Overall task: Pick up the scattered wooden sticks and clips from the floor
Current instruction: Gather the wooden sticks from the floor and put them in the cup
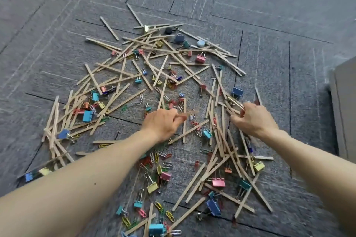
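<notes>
Sticks [126, 101] and clips [87, 116] lay scattered across the carpeted floor [269, 15]. Left grip [161, 123] pinched one stick [187, 114] at its end, evidently to lift it free; right grip [252, 119] was curled round a small bundle [236, 104], presumably collected pieces.

You see grey carpet tiles [269, 5], a grey-brown slab [344, 113] at your right edge, and a small black round knob [169, 30].

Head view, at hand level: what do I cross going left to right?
Dark blue binder clip → light blue binder clip → left hand → small teal binder clip → right hand → grey block.
</notes>
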Available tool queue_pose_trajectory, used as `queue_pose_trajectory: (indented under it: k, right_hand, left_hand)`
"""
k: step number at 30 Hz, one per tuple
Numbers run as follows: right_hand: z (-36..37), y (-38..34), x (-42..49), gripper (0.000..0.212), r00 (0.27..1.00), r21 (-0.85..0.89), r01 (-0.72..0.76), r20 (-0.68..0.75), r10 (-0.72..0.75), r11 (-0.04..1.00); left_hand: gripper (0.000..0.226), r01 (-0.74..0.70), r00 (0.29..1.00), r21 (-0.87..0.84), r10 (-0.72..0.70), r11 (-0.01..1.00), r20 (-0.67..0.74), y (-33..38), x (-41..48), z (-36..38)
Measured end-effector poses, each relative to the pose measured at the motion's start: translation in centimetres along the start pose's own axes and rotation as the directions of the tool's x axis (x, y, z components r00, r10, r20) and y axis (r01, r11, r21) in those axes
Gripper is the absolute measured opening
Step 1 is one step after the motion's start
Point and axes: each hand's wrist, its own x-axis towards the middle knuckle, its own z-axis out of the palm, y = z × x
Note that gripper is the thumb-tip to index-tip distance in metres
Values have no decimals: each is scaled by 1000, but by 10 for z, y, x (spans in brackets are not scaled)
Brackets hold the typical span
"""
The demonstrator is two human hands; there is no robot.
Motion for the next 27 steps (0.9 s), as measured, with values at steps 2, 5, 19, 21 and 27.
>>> queue_pose_trajectory:
  k: [2, 5, 19, 21, 27]
  right_hand:
    - [-1, 8, 5, 27, 1000, -10, -12, 27, 12, 1000]
    - [2, 14, 6, 25, 998, 22, 34, 61, -35, 999]
    - [-17, 24, 26, 13, 995, 168, 88, 34, -95, 982]
    - [-12, 24, 25, 10, 993, 173, 105, 31, -112, 979]
    - [1, 22, 21, 24, 990, 14, 102, 94, -103, 995]
  left_hand:
    - [43, -111, 985, 91, 121, 990, -121, -5, 6, 9]
    - [52, -335, 877, 127, 358, 934, -322, -16, 8, 19]
    - [37, -352, 867, 199, 399, 915, -300, -17, 11, 13]
    - [36, -349, 872, 196, 394, 916, -291, -19, 12, 15]
    - [37, -356, 877, 160, 388, 921, -284, -23, 14, 18]
